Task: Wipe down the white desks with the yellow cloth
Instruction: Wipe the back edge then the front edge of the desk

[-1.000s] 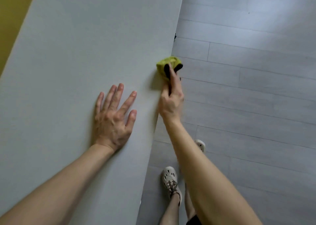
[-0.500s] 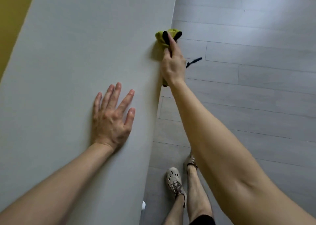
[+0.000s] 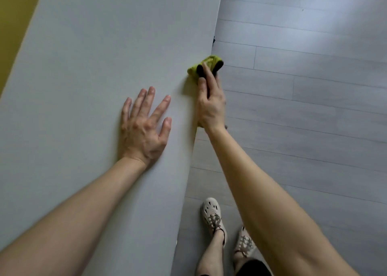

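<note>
The white desk (image 3: 88, 70) fills the left and middle of the view, its right edge running from top centre down to the bottom. My left hand (image 3: 144, 127) lies flat on the desk top with fingers spread. My right hand (image 3: 210, 101) grips the yellow cloth (image 3: 198, 67), which has black patches, and holds it against the desk's right edge. The cloth bunches out past my fingertips; most of it is hidden under my hand.
Grey plank floor (image 3: 303, 108) lies to the right of the desk. My feet in pale perforated shoes (image 3: 213, 217) stand close beside the desk edge at the bottom. A yellow wall strip (image 3: 12, 24) shows at the top left. A small dark fitting (image 3: 213, 40) sticks out from the desk edge.
My right hand and the cloth have slid back toward me along the desk edge after reaching farther away half a second ago. My left hand stays flat in place.
</note>
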`<state>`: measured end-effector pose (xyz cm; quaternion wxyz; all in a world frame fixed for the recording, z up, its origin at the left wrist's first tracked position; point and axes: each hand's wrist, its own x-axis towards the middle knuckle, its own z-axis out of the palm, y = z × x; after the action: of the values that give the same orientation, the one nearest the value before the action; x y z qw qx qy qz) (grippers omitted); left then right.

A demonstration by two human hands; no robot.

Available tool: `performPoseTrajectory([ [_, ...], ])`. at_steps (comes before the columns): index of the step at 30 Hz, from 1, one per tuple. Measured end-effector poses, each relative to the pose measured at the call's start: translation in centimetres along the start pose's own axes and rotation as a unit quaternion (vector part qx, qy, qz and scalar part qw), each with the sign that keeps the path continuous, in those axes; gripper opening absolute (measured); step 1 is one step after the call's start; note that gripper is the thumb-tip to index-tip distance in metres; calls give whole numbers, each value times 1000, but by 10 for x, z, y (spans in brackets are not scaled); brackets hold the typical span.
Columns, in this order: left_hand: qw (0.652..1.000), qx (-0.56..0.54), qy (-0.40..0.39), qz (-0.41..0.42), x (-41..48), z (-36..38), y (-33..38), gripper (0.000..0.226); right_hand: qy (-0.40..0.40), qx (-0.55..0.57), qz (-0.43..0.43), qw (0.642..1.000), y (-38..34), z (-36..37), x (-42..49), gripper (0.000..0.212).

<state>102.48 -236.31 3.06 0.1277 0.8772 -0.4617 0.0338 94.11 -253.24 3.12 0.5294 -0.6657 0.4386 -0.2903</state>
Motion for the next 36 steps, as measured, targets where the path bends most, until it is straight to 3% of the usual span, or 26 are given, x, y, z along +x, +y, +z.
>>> performPoseTrajectory([
  [4, 1000, 5, 8, 0, 0, 0, 1, 57, 18, 3, -23, 1000, 1, 3, 15, 47],
  [7, 1000, -3, 23, 3, 0, 0, 1, 56, 2, -8, -50, 999, 18, -7, -94, 44],
  [12, 997, -23, 70, -3, -5, -1, -1, 43, -117, -5, -27, 993, 28, -37, -285, 55],
  [16, 997, -48, 58, -8, -42, -18, 4, 39, -80, 14, -27, 996, 24, -28, -222, 47],
  [21, 998, -52, -19, 17, -184, -51, 14, 45, -25, 11, -21, 999, 8, -13, -122, 43],
  [24, 998, -43, -38, 12, -279, -67, 19, 53, -38, -5, -37, 999, 14, -21, -184, 45],
  [30, 997, -11, -67, 23, -387, -90, 10, 61, -164, 17, -25, 986, 44, -66, -465, 61],
  [32, 997, 0, -69, 18, -402, -93, 4, 63, -174, 15, -15, 985, 47, -68, -477, 63],
  [36, 999, 1, -51, -1, -405, -87, 4, 64, -121, 0, -35, 992, 47, -45, -378, 52],
])
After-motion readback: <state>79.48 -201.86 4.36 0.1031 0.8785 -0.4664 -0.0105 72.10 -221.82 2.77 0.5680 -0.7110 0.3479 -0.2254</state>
